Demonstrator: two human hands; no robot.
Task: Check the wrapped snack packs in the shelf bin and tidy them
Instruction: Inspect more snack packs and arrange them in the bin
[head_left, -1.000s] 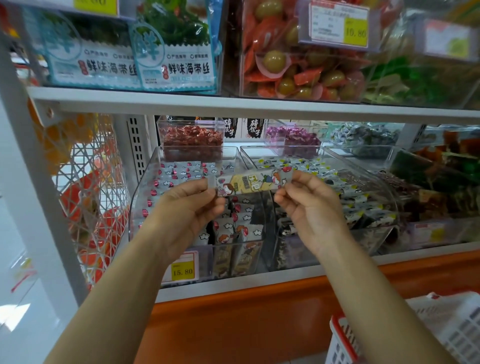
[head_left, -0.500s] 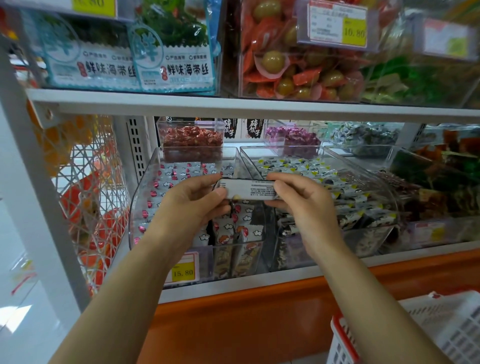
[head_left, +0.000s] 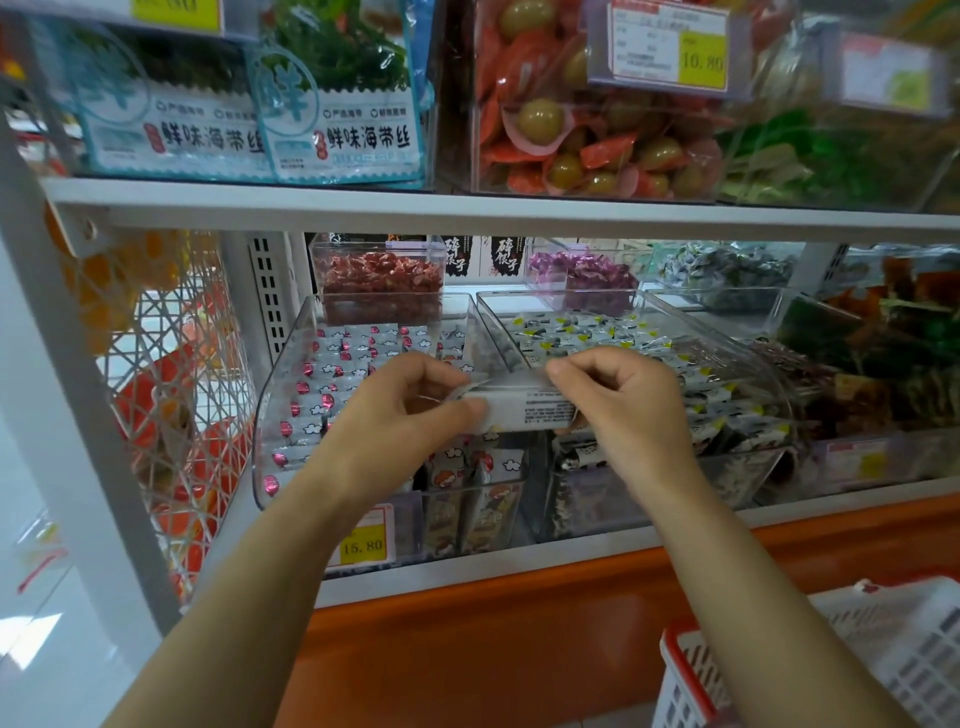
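Both forearms reach up to the middle shelf. Left hand has fingers curled, thumb and fingertips pinching the left end of a single snack pack. Right hand is curled the same way and pinches the right end. The pack is held level between the two hands, in the air just in front of and over the front part of the clear shelf bin, its white side with fine black print turned toward the person. Inside that bin lie rows of packs with red dots and small cloud shapes, more standing upright against the front wall. A yellow price tag reading 15.80 sits on the bin's front. Just beside it on the right is a second clear bin full of black, white and yellow packs. Behind the two, a small clear box of red sweets and another of purple sweets. The shelf above carries seaweed bags and a bin of orange and green wrapped items under a 10.80 tag. White wire basket hangs at the left. White plastic basket with red trim at lower right, before the orange base panel.
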